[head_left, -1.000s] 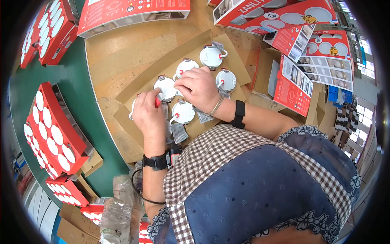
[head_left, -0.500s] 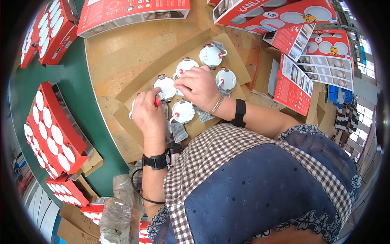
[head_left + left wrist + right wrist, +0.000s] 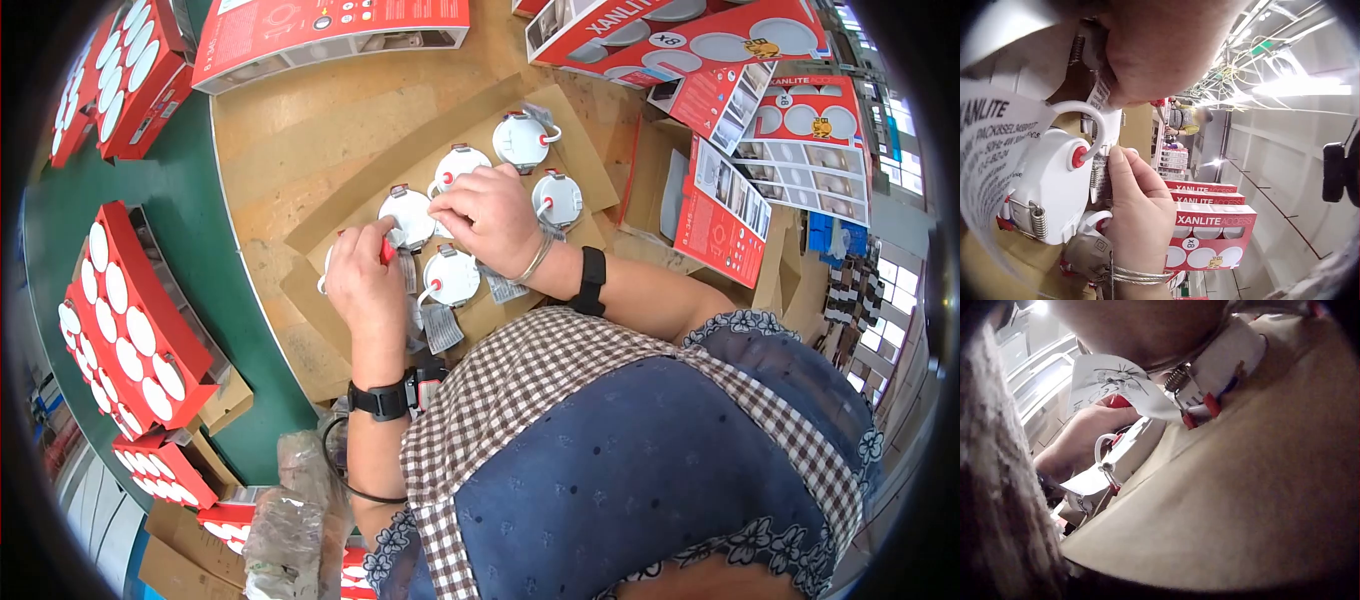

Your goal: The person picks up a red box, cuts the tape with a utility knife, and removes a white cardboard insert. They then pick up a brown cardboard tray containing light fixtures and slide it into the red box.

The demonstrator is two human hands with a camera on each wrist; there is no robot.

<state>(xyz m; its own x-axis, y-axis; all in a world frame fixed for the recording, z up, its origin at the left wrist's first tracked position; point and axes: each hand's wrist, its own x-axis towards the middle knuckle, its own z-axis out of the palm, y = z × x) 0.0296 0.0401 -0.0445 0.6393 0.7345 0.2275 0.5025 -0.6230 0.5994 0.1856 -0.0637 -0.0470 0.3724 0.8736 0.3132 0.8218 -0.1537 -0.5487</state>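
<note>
White recessed downlights (image 3: 452, 274), with red cord fittings, spring clips and paper labels, lie in a flat cardboard tray (image 3: 335, 222). My left hand (image 3: 366, 280) pinches a small red piece (image 3: 387, 251) beside one downlight (image 3: 404, 208). Over that light's right edge is my right hand (image 3: 490, 222), its thumb and forefinger brought together. In the left wrist view the right hand (image 3: 1141, 203) has a small white piece (image 3: 1133, 152) at its fingertips, mostly hidden; I cannot tell what it is. A printed label (image 3: 1110, 384) partly covers the left hand in the right wrist view.
Red Xanlite boxes stand at the back left (image 3: 330, 30) and back right (image 3: 690, 40), with an opened one (image 3: 725, 205) at the right. More red packs of lights (image 3: 125, 325) lie on the green table (image 3: 185, 235) at left. Crumpled clear plastic (image 3: 290, 530) is near the left arm.
</note>
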